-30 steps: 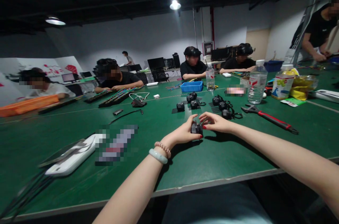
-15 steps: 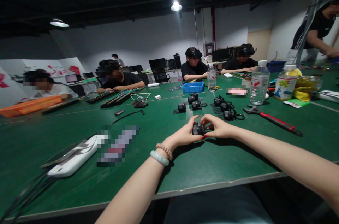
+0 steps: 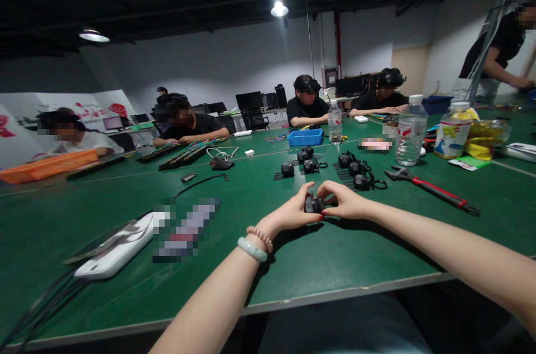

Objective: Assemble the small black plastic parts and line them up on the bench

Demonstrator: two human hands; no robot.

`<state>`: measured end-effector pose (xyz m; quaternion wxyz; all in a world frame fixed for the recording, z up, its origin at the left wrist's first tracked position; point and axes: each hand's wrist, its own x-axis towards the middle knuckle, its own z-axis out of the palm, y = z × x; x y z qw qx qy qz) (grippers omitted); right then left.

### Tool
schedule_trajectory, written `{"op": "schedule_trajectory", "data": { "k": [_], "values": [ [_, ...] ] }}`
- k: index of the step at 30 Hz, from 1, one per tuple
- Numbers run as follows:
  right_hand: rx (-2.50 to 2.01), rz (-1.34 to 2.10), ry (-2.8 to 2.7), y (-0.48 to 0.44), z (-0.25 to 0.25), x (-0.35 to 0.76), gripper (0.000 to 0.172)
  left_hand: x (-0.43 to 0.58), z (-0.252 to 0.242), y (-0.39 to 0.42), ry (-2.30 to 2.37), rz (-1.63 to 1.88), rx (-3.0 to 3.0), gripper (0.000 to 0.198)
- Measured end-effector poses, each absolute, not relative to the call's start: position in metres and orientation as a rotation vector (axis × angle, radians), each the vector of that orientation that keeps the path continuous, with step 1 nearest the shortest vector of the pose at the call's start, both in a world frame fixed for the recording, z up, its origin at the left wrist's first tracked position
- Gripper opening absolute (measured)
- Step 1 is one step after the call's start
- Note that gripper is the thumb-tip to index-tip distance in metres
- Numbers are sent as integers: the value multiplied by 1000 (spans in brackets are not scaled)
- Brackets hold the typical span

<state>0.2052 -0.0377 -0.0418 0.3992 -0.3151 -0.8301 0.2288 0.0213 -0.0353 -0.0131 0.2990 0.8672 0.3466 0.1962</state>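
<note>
- Head view: near edge of green table [image 3: 335, 264]; white device [image 3: 113, 253] lies near left, apart from my arms.
- My left hand [image 3: 293, 213] and right hand [image 3: 345, 203] meet mid-table. Fingertips of both are closed on the small black part [image 3: 313, 204] from either side, low over the surface, probably to steady it.
- Just beyond: more black parts [image 3: 307, 164] in groups, probably for easy reach.
- Right: red-handled wrench [image 3: 431, 189], then water bottle [image 3: 410, 130].
- Far: blue tray [image 3: 305, 137], seated co-workers.

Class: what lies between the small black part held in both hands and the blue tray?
In the head view, a cluster of similar black parts lies between the held part and the blue tray.
</note>
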Motion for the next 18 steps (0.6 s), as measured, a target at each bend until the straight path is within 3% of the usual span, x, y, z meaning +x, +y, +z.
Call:
{"op": "schedule_trajectory", "data": {
  "k": [18],
  "values": [
    [-843,490,-2083,-42,-43,200,17,21,-16,-34,916,537,2317,80]
  ]
}}
